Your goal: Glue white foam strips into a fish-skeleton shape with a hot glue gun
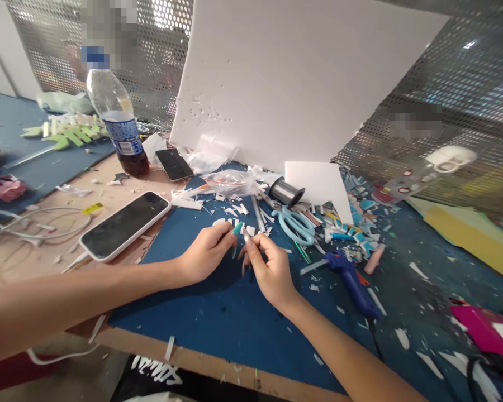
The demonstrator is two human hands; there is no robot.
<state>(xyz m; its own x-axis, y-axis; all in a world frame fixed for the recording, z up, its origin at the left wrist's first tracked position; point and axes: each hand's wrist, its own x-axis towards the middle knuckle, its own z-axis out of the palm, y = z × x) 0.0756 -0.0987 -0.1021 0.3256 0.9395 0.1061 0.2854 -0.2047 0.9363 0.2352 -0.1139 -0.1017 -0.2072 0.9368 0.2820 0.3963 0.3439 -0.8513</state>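
Observation:
My left hand (pixel 209 251) and my right hand (pixel 272 268) meet over the blue mat (pixel 201 329), fingertips close together. Both are closed in a pinch. A teal tip, like a long nail, shows at my left thumb, and a pale one at my right thumb. Whatever small thing sits between the fingers is too small or hidden to name. Just beyond lie white foam scraps (pixel 240 210), light-blue-handled scissors (pixel 295 226) and a spool of wire (pixel 286 192).
A blue glue gun (pixel 354 282) lies right of my right hand. To the left are a white-cased phone (pixel 126 226) and a cola bottle (pixel 123 134). A white foam board (pixel 293 72) leans behind. At far right is a magenta tool (pixel 486 332).

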